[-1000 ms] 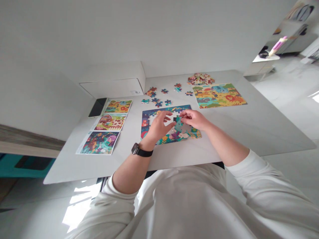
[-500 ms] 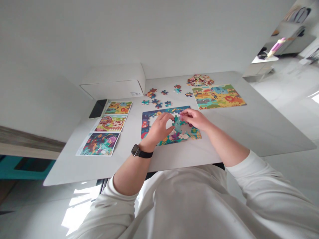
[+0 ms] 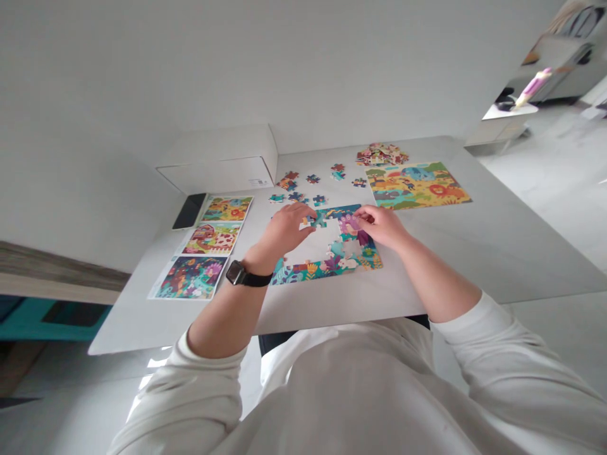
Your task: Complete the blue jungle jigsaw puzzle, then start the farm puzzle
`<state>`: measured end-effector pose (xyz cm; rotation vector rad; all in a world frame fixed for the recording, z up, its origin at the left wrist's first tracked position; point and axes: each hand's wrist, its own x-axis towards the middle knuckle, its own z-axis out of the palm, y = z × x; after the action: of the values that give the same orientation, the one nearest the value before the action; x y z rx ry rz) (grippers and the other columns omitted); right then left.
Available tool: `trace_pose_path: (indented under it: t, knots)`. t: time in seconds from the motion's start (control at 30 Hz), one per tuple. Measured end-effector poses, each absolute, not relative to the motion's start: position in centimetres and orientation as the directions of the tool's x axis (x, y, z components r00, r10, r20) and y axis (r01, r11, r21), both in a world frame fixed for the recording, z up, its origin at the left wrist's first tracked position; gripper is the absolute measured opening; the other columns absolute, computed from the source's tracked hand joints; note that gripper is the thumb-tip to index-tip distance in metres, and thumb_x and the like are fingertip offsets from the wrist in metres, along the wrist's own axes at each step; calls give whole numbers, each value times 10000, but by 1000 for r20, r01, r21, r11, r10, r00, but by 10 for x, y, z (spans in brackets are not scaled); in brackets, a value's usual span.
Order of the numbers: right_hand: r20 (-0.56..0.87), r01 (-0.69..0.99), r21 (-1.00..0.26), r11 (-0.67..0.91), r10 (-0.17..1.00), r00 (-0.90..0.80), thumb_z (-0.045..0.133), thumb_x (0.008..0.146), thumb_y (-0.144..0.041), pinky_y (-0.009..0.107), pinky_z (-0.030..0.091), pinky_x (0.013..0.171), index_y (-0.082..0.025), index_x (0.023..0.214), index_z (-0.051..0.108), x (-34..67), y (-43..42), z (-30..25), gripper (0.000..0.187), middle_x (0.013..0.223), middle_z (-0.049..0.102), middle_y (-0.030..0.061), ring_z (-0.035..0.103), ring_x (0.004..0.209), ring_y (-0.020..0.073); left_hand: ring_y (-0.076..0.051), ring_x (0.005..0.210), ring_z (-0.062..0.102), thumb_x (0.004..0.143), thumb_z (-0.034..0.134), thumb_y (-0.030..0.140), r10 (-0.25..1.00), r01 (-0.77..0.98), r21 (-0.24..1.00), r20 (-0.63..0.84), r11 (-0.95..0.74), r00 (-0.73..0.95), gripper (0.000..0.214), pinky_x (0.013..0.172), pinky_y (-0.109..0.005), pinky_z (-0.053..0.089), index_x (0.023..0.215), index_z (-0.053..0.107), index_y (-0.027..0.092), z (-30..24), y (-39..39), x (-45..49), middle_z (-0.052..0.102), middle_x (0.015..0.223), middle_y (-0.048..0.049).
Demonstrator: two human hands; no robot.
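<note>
A partly assembled jigsaw puzzle (image 3: 327, 262) lies on the white table (image 3: 427, 265) in front of me, with a bare gap in its middle. My left hand (image 3: 284, 229), with a black watch on its wrist, pinches a small puzzle piece (image 3: 309, 220) at the puzzle's upper left. My right hand (image 3: 382, 224) rests on the puzzle's upper right edge, fingers pressed on a purple piece (image 3: 349, 222). Several loose pieces (image 3: 303, 186) lie just beyond the puzzle.
A finished yellow animal puzzle (image 3: 417, 183) and a heap of pieces (image 3: 382, 153) lie at the far right. Three picture cards (image 3: 211, 239) and a black phone (image 3: 190, 210) lie at the left. A white box (image 3: 222, 161) stands against the wall.
Both hands have moved from the middle of the puzzle to its top edge. The teal cluster held up between them now lies flat in the puzzle.
</note>
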<state>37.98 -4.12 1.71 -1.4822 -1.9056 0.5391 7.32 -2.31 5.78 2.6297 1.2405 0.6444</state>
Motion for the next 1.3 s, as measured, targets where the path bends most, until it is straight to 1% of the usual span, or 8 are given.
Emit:
trace_pose_path:
  t: [0.13,0.23,0.47,0.73,1.0,1.17,1.23,1.3]
  knots:
    - [248,676,-683,275,959,-139,677,975,-274,340,581,837,-243,1093,802,379,-43,19,174,1009,843,49,762,854,219,-299,1263,684,926,731,236,760,668,361,309,-650,572,276,1131,-449,526,1202,732,231,61,-24,80,757,1299,-92]
    - [243,662,-697,275,960,-143,667,987,-288,336,582,829,-245,1107,793,378,-43,17,179,996,843,44,765,857,220,-289,1253,688,921,730,224,759,650,394,297,-650,579,316,1117,-436,540,1236,719,238,57,-27,83,752,1312,-87]
    - [215,657,-705,268,963,-162,678,982,-300,338,574,818,-266,1097,794,377,-41,12,166,976,838,36,759,850,222,-255,1128,725,908,700,198,803,659,461,291,-594,520,363,1066,-423,577,1269,692,237,31,-25,67,737,1296,-86]
    - [214,672,-695,256,966,-146,684,974,-304,344,574,825,-261,1080,802,379,-39,9,164,988,842,44,749,816,215,-279,1197,726,888,683,153,814,696,428,232,-577,532,435,1125,-450,565,1315,691,235,25,-23,56,744,1342,-96]
    - [211,694,-673,256,966,-151,655,967,-247,346,570,826,-246,1090,803,379,-37,5,192,973,845,48,758,815,215,-277,1283,720,844,571,78,789,693,398,159,-601,593,604,1193,-477,545,1417,683,235,16,-21,50,727,1457,-88]
    - [209,709,-660,249,967,-144,670,957,-236,347,567,819,-262,1098,808,379,-37,4,199,944,842,37,764,831,227,-245,1271,721,808,490,8,794,680,432,170,-592,583,710,1185,-430,553,1452,674,243,19,-25,52,703,1496,-71]
    - [208,711,-659,246,968,-142,690,952,-246,352,569,825,-267,1097,810,380,-38,5,190,954,843,39,767,849,232,-242,1234,727,821,492,13,797,673,440,206,-594,568,679,1161,-421,563,1439,672,228,22,-27,52,691,1496,-87]
    - [206,709,-660,247,968,-145,704,950,-258,358,574,838,-271,1097,813,380,-38,6,183,966,845,42,768,861,235,-259,1186,732,869,549,73,803,684,429,226,-590,551,563,1124,-435,577,1397,680,218,24,-28,52,710,1435,-106]
